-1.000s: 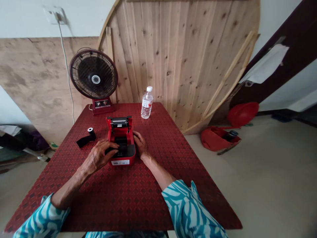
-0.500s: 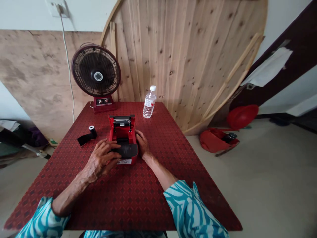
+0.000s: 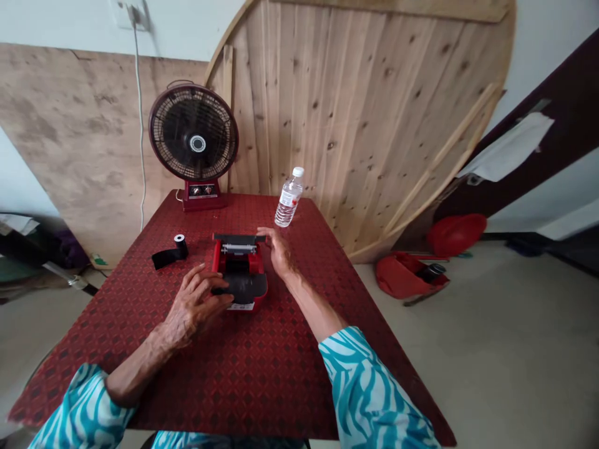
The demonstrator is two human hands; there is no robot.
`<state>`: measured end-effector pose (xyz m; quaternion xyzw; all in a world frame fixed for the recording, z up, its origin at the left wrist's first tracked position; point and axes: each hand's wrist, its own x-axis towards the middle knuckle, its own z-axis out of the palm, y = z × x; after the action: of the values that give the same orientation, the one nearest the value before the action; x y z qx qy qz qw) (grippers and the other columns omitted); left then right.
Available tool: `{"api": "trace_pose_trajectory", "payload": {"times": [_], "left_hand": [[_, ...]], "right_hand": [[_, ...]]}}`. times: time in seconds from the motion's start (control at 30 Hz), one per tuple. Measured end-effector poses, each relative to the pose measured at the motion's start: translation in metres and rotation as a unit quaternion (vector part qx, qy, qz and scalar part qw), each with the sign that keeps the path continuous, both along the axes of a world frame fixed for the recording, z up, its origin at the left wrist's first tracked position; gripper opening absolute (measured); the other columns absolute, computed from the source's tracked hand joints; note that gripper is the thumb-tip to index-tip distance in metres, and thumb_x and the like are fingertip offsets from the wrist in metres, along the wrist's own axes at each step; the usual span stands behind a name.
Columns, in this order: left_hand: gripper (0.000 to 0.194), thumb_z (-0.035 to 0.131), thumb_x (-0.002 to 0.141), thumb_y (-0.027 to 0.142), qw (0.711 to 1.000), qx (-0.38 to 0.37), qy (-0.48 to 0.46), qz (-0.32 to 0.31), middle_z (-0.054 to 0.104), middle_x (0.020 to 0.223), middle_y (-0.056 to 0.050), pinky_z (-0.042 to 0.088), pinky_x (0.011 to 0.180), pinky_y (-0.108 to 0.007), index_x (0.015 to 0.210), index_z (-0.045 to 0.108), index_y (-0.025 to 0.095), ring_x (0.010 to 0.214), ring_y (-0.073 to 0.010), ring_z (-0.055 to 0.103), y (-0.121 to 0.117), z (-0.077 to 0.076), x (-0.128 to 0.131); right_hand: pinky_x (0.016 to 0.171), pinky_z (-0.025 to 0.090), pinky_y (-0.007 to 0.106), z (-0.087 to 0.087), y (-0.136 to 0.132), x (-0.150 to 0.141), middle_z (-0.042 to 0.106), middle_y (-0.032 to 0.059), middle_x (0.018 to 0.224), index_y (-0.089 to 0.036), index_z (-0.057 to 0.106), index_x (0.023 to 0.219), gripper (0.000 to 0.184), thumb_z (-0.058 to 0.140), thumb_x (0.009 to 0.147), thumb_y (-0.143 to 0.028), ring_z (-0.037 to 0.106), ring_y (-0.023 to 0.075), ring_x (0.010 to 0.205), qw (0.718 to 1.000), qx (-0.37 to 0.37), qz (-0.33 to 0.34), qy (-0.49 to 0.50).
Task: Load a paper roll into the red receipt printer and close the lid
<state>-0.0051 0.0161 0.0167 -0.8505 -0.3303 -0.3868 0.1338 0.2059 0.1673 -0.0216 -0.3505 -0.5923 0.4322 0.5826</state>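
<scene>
A small red and black machine that looks like a label printer [image 3: 241,289] stands on the table in front of me, its lid [image 3: 238,248] raised. A roller lies across the underside of the lid. My left hand [image 3: 194,302] grips the printer's front left part, fingertips and thumb on a smooth black surface there; whether this is a panel or film I cannot tell. My right hand [image 3: 281,252] has its fingers closed on the right end of the raised lid. Left of the printer stands a roll of black ribbon [image 3: 181,247], its loose end lying flat on the table.
The table [image 3: 262,374] has a dark red patterned cover. A maroon fan [image 3: 196,144] stands at its back left, a clear water bottle [image 3: 289,198] at the back right. Behind leans a large round wooden board [image 3: 355,125]. A red bag [image 3: 402,277] lies on the floor at right.
My right hand has moved from the printer's right side up to its lid. The lid has tilted forward and down. My left hand stays at the front of the printer.
</scene>
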Motion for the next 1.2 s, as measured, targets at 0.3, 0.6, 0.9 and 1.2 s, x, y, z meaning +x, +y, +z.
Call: {"api": "trace_pose_trajectory", "payload": {"times": [0.3,0.6,0.9,1.2], "left_hand": [[0.016,0.066,0.083,0.018,1.0,-0.026,-0.005,-0.004,0.067,0.096,-0.003,0.039,0.103,-0.049,0.098,0.067,0.025,0.099,-0.0204,0.059,-0.004,-0.001,-0.001],[0.035,0.044,0.095,0.031,0.99,-0.111,-0.02,0.084,0.061,0.123,-0.013,0.036,0.102,-0.048,0.125,0.055,0.018,0.115,-0.0264,0.053,0.008,-0.005,-0.012],[0.03,0.046,0.094,0.025,0.99,-0.107,0.003,0.093,0.067,0.118,-0.009,0.031,0.105,-0.046,0.119,0.061,0.019,0.115,-0.024,0.056,0.01,-0.007,-0.012],[0.038,0.052,0.09,0.045,0.869,-0.354,-0.334,0.09,0.063,0.122,-0.009,0.043,0.099,-0.042,0.118,0.061,0.021,0.116,-0.0261,0.056,0.014,-0.012,-0.014]], "right_hand": [[0.099,0.041,0.038,-0.005,-0.048,0.001,0.062,0.004,0.117,-0.024,0.067,0.076,0.025,0.061,0.078,-0.048,0.054,0.0219,0.114,0.999,0.007,-0.031,-0.009],[0.108,0.034,0.042,-0.016,-0.047,-0.006,0.06,0.004,0.12,-0.027,0.068,0.095,0.024,0.059,0.078,-0.041,0.05,0.0231,0.12,0.999,-0.006,-0.047,0.017],[0.111,0.033,0.04,-0.019,-0.052,-0.007,0.059,0.0031,0.126,-0.027,0.064,0.108,0.03,0.055,0.081,-0.035,0.05,0.021,0.123,0.999,0.004,-0.04,0.021],[0.105,0.04,0.041,-0.043,-0.049,-0.013,0.064,0.0031,0.123,-0.028,0.057,0.122,0.044,0.05,0.084,-0.05,0.057,0.0213,0.117,0.99,-0.09,-0.027,0.105]]}}
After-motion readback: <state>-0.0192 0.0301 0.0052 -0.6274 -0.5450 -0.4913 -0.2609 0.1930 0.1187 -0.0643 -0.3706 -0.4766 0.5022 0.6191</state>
